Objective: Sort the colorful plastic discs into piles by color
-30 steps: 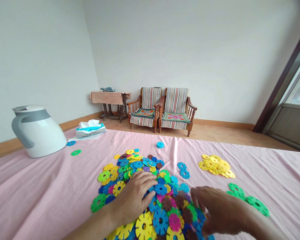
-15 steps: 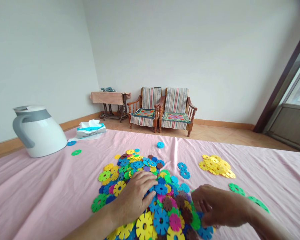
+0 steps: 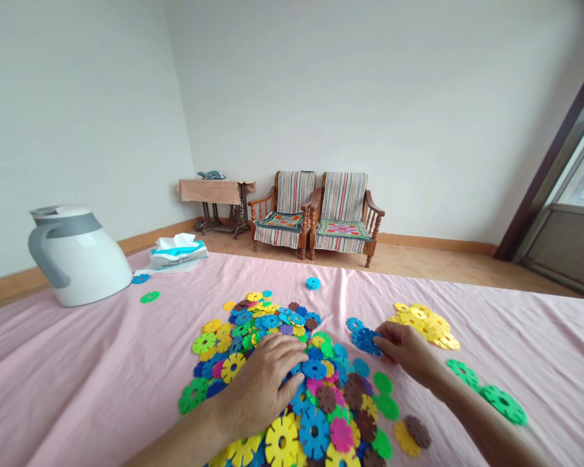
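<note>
A heap of notched plastic discs (image 3: 314,431) in blue, yellow, green, pink, brown and purple spreads before me. My left hand (image 3: 271,373) lies palm down on the heap, its fingers loosely stretched out over the discs. To the right of the heap, my right hand (image 3: 403,350) pinches a blue notched disc (image 3: 366,340) between thumb and fingers. That disc partly covers lighter blue discs (image 3: 354,323) on the cloth. Just beyond my right hand is a pile of yellow discs (image 3: 421,321).
Green discs (image 3: 505,405) lie right of my right forearm. A pink cloth (image 3: 92,376) covers the table. At the left stand a white-grey jug (image 3: 85,259) and a tissue box (image 3: 179,253). Two wooden armchairs (image 3: 343,224) and a cloth-covered sewing table (image 3: 210,191) are at the wall.
My right hand has moved away from the heap's right edge, up to the lighter blue discs, with a blue notched disc in its fingers. The left hand stays in place.
</note>
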Tool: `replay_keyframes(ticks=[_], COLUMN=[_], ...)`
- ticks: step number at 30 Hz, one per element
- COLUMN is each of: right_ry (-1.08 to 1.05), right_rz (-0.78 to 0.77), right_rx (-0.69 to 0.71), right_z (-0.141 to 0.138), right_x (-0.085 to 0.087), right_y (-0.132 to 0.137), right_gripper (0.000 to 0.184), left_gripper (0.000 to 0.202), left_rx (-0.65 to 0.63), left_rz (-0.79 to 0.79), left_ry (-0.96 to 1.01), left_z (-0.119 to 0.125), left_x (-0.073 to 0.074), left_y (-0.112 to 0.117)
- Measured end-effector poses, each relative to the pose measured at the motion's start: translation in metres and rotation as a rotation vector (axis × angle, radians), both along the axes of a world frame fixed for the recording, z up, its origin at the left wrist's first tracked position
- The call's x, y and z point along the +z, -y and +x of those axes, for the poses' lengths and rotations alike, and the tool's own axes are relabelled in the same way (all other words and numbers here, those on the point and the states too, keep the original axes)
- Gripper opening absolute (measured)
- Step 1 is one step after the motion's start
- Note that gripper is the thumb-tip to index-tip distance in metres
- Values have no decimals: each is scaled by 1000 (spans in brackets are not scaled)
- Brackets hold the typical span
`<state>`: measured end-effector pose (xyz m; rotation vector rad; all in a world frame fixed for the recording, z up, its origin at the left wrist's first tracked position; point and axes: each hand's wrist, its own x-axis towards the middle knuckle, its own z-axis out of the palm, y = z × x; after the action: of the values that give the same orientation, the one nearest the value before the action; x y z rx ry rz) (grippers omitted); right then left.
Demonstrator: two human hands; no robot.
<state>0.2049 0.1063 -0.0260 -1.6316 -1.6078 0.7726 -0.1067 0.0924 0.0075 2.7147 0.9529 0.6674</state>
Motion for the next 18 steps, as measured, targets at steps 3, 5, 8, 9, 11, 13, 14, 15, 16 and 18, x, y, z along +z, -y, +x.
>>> replay_keyframes(ticks=[3,5,8,9,11,13,14,15,16,18], right_ry=[-92,-156,-230,-250,-304,-376,-413,-443,-463,-498], right_rz=[23,35,47,48,44,27,16,-2,-25,-80], right_rx=[-47,-52,-22,-6,35,87,118,152,180,220], right_z=[1,1,-8,-13,-26,-43,-52,-61,-69,-86], right_x=[-11,-11,-4,0,10,22,29,35,40,47], right_y=[-6,-5,1,4,11,20,25,30,36,46], right_gripper=[22,27,30,30,29,27,26,25,24,23], left_gripper=[26,26,25,25,26,27,26,23,18,14], left_rx=[2,0,-6,-8,-4,1,7,17,34,75], left_rz=[8,16,20,21,26,43,51,50,39,-12], left_ry=[-2,-3,2,6,20,48,73,106,147,235], left_z=[0,0,1,1,1,1,2,3,4,7], left_x=[0,0,0,0,1,2,4,5,6,7], left_y=[0,1,0,0,0,2,3,5,7,13])
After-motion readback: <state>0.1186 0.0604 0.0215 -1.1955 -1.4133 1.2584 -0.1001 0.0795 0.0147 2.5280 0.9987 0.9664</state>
